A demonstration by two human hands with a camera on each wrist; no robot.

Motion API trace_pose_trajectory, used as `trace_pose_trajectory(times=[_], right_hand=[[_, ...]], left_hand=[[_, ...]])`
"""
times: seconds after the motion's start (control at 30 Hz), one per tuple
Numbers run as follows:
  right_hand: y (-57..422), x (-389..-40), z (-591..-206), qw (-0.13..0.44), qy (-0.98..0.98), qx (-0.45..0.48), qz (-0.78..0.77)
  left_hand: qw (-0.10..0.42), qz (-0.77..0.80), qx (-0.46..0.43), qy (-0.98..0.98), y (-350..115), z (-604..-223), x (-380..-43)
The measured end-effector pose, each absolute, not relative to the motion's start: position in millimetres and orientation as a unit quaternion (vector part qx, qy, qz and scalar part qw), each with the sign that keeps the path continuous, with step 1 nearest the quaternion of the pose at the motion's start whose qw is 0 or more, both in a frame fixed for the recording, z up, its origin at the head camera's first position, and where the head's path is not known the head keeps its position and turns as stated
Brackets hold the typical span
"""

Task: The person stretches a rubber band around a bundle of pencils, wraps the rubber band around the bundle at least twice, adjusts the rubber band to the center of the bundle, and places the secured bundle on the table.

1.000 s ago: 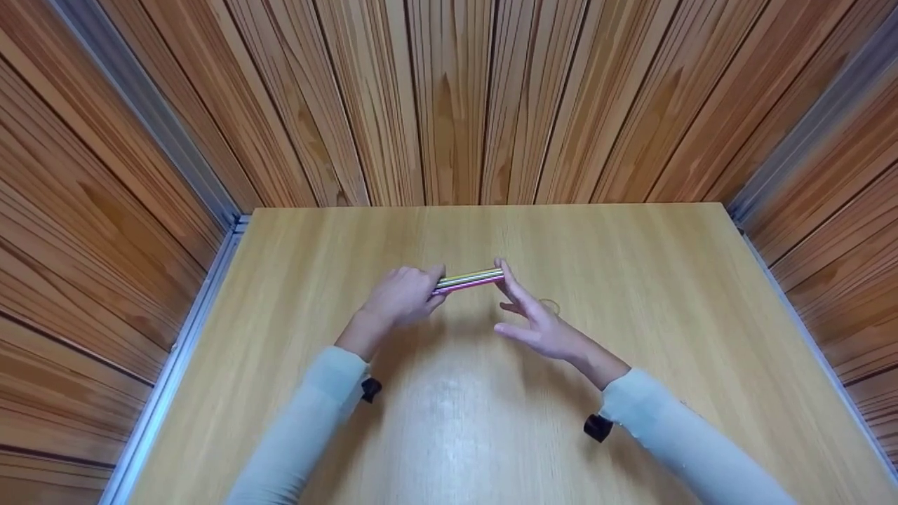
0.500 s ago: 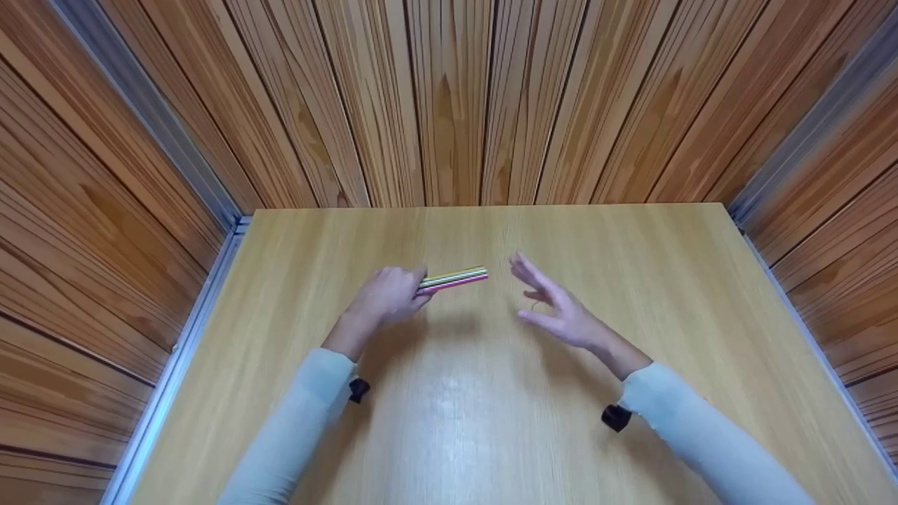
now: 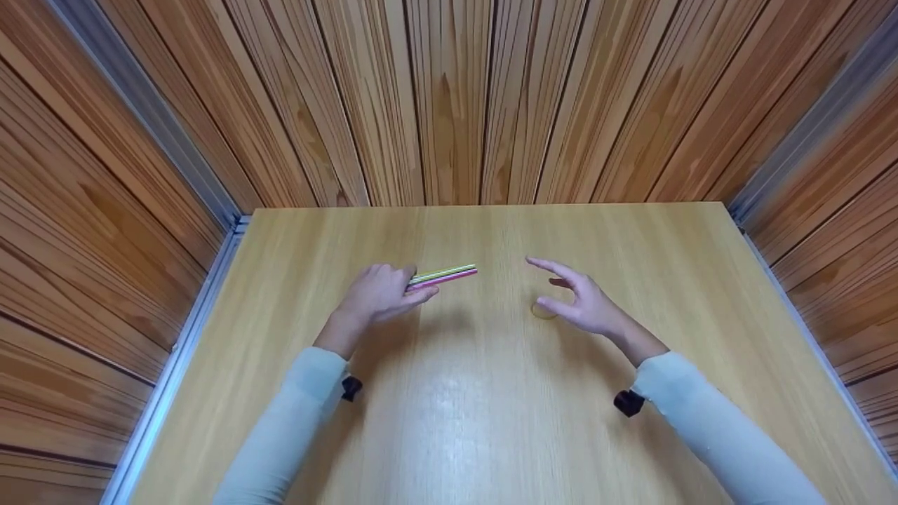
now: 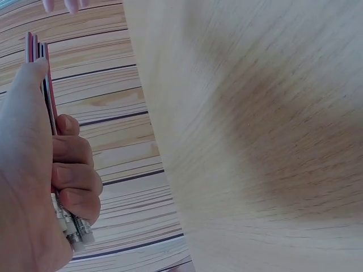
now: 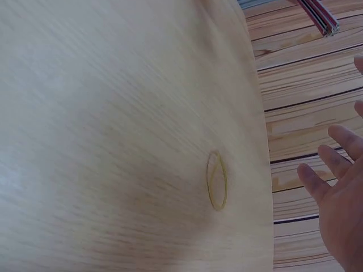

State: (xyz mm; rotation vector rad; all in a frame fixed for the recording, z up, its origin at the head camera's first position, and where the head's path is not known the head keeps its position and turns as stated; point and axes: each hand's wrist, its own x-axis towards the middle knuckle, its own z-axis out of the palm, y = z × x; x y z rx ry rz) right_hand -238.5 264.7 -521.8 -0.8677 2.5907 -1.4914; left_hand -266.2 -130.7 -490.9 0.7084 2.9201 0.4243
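Protruding from left hand (image 3: 377,291): pencils (image 3: 443,275)

The head camera is looking forward and down from above the table (image 3: 449,456), standing farthest off and catching both arms, with the plank wall (image 3: 452,105) filling the top of the frame. The left wrist camera is facing past the left hand (image 4: 57,164), close at the left edge; the right wrist one is looking past the right hand (image 5: 343,192), at the lower right. Both wrist views are showing the table's edge steeply slanted. All three are sharing the pencil bundle (image 5: 319,17); head and right wrist are sharing the thin loop (image 5: 225,177).
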Motion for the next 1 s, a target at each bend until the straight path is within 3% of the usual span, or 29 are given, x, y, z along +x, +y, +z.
trace_pose_trajectory(times=[0.3,0.6,1.0], right_hand=[[271,-247,-530,0.046,0.848,-0.249,-0.465],[279,-252,-537,0.075,0.9,-0.243,-0.353],[284,-257,-555,0.067,0.929,-0.248,-0.268]], left_hand=[[0.041,0.136,0.239,0.961,-132,-492,-265],[0.031,0.126,0.241,0.962,-132,-493,-264],[0.038,0.136,0.233,0.962,-136,-491,-261]])
